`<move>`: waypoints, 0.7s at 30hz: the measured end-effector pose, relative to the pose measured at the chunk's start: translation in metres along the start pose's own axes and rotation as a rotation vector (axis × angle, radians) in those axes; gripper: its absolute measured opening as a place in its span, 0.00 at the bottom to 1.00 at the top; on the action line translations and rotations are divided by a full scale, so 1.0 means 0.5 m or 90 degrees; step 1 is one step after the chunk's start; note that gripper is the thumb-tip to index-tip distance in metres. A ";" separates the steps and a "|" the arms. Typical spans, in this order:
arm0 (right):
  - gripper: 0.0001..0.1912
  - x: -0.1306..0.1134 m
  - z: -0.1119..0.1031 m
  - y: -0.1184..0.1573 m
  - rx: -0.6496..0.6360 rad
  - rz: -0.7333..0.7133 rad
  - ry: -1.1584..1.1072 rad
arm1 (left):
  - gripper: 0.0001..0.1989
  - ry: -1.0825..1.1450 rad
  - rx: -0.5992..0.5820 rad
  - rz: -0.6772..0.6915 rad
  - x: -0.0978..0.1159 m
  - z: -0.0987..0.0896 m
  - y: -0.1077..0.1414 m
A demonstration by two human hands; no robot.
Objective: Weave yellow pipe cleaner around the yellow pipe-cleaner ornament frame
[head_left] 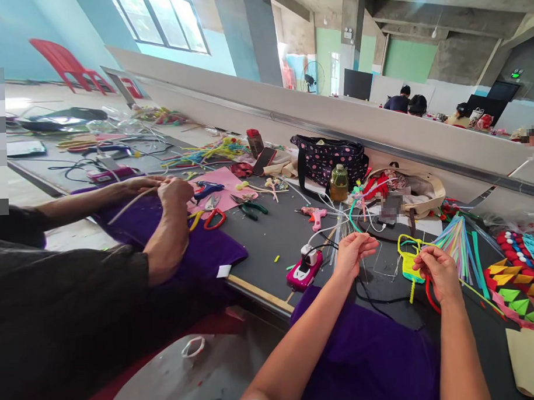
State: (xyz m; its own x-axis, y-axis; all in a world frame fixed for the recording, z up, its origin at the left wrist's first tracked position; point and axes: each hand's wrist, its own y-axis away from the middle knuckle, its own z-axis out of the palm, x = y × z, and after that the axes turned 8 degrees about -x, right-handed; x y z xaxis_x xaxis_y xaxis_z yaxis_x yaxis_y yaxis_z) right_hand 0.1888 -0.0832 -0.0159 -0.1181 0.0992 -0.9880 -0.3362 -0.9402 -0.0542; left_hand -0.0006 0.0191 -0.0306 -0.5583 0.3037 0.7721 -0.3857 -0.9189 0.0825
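Note:
My left hand [359, 253] is raised over the table with thumb and fingers pinched together; whatever is between them is too thin to make out. To its right, my right hand [438, 270] is closed at the fingertips on a yellow pipe-cleaner piece [408, 262]. This piece has a looped frame, a pale green lower part and a short yellow tail hanging down. A red pipe cleaner [431, 296] curves just below my right hand. Thin bent wires [386, 271] lie between the hands. A purple cloth [364, 348] spreads under my forearms.
At left, a co-worker's hands [174, 194] hold a pale strip above purple cloth. A pink glue gun [315, 216], a magenta power strip [303, 273], green-handled pliers [252, 207] and scissors [212, 210] lie between us. A bottle [339, 183], dotted bag [331, 157] and pastel pipe cleaners [459, 246] stand farther back.

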 end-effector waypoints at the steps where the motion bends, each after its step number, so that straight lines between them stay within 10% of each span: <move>1: 0.12 0.002 -0.001 -0.006 0.001 0.002 0.008 | 0.08 -0.006 0.000 0.001 0.000 -0.002 -0.003; 21: 0.13 0.088 0.004 -0.076 0.011 0.059 0.065 | 0.08 0.004 0.049 -0.011 -0.033 -0.053 -0.038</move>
State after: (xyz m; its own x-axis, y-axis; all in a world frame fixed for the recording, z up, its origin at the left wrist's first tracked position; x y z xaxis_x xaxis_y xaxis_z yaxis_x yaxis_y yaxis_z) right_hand 0.1945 -0.0426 -0.0572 -0.0536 -0.0222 -0.9983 -0.3439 -0.9382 0.0394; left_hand -0.0033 0.0383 -0.0616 -0.5571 0.3204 0.7662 -0.3379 -0.9302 0.1433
